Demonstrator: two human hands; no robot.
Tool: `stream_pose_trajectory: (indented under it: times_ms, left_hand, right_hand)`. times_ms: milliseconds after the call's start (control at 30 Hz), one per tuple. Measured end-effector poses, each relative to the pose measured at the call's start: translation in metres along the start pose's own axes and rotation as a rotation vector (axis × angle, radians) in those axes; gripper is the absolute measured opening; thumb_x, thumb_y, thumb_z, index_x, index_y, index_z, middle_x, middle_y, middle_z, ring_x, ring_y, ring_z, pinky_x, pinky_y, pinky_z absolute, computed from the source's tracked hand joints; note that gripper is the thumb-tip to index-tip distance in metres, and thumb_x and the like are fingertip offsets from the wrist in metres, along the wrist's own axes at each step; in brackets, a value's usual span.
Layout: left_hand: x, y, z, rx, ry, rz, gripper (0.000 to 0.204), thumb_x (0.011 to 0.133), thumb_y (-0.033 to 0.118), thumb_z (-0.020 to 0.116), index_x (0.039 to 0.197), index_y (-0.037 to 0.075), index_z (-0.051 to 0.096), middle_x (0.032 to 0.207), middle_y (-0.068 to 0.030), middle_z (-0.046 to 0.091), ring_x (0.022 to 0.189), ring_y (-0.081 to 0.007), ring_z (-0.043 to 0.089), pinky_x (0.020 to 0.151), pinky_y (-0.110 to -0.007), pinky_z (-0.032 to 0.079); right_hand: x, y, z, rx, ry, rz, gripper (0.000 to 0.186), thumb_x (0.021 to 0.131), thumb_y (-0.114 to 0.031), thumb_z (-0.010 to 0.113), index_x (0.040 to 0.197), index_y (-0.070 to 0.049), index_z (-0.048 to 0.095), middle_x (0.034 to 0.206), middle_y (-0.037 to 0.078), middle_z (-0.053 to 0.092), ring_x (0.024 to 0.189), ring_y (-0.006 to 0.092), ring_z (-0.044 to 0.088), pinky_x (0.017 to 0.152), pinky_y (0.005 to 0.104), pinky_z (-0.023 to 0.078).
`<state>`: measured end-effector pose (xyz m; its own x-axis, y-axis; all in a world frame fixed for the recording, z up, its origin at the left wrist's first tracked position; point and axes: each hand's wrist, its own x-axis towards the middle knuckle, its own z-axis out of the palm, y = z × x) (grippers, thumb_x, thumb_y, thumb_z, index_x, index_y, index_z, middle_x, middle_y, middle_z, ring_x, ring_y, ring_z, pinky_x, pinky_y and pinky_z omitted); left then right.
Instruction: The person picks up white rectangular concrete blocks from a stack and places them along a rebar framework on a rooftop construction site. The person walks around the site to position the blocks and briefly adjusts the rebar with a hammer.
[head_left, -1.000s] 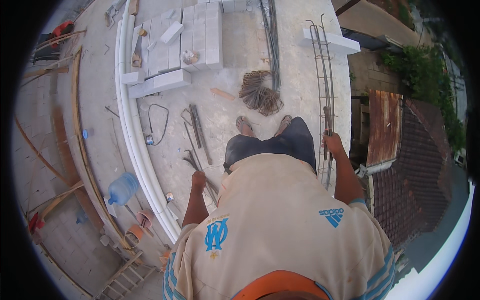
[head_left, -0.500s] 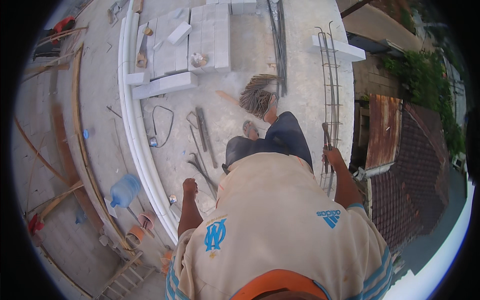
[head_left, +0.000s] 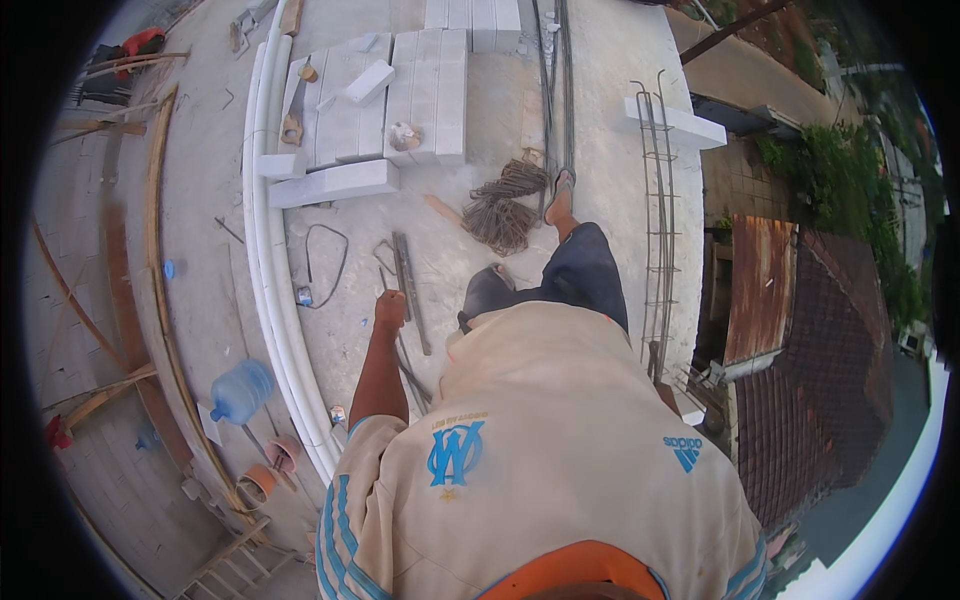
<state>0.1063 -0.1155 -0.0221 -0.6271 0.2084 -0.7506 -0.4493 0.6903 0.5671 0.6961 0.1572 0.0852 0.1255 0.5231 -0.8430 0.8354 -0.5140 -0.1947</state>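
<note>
My left hand (head_left: 390, 308) is closed, reaching forward above the floor beside dark metal bars (head_left: 404, 275). Whether it holds anything is hidden. My right hand is out of sight behind my shirt. Just past the shirt's right edge shows the end of a dark metal tool (head_left: 653, 358), close to the near end of a rebar cage (head_left: 660, 210). A heap of bent steel stirrups (head_left: 500, 222) lies by my feet. Thin dark rods (head_left: 413, 375) stick out to the left of my shirt.
Pale blocks (head_left: 425, 95) are stacked ahead, with a handsaw (head_left: 292, 128) on them. Long white pipes (head_left: 262, 210) run along the left. A blue water jug (head_left: 242, 390) and buckets (head_left: 258, 485) stand beyond. The slab's edge drops off at right, above a tiled roof (head_left: 810, 360).
My left hand has moved forward. My right hand has gone out of sight behind my body, and the tool shows lower. My right foot has stepped forward past the stirrups.
</note>
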Motion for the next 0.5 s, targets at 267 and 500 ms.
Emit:
stream_pose_trajectory:
  times_ms: [267,500]
  left_hand:
    - [-0.112,-0.202,-0.088,-0.343,0.293,-0.406,0.004,0.08,0.012,0.045,0.08,0.012,0.049,0.053,0.0004,0.04,0.038,-0.0098,0.033,0.034,-0.026,0.026]
    - [-0.141,-0.038,-0.153,-0.343,0.519,-0.288,0.009,0.082,0.015,0.044,0.087,0.009,0.049,0.056,0.0005,0.041,0.04,-0.0084,0.034,0.035,-0.024,0.027]
  right_hand:
    - [0.075,-0.187,0.013,0.094,-0.116,-0.233,0.023,0.076,-0.009,0.053,0.096,0.003,0.053,0.063,0.008,0.053,0.051,0.0184,0.057,0.044,0.03,0.046]
    - [0.08,-0.191,-0.039,0.041,-0.08,-0.23,0.008,0.075,-0.008,0.053,0.081,-0.003,0.051,0.061,0.007,0.052,0.048,0.0178,0.052,0.045,0.0313,0.045]
